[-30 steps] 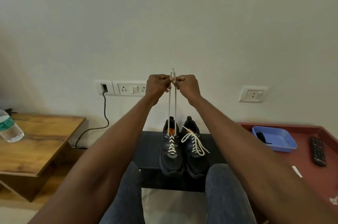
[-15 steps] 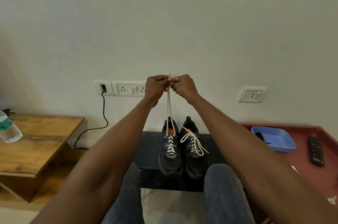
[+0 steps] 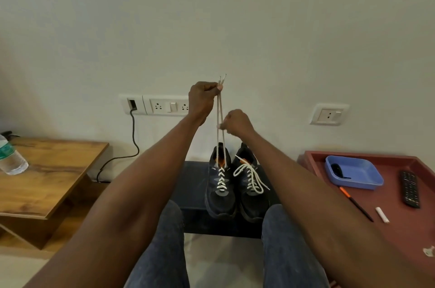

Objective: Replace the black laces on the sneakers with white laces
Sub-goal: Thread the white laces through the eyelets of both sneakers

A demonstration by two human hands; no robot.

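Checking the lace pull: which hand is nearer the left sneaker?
Right. The right hand pinches the lace strands lower down, just above the left sneaker. The left hand holds the lace ends higher up, farther from it.

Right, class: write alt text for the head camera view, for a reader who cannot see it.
The left hand pinches both ends of a white lace held taut above the left sneaker, while the right hand grips the strands lower down. The right sneaker beside it has its white lace lying loose; both stand on a dark bench.
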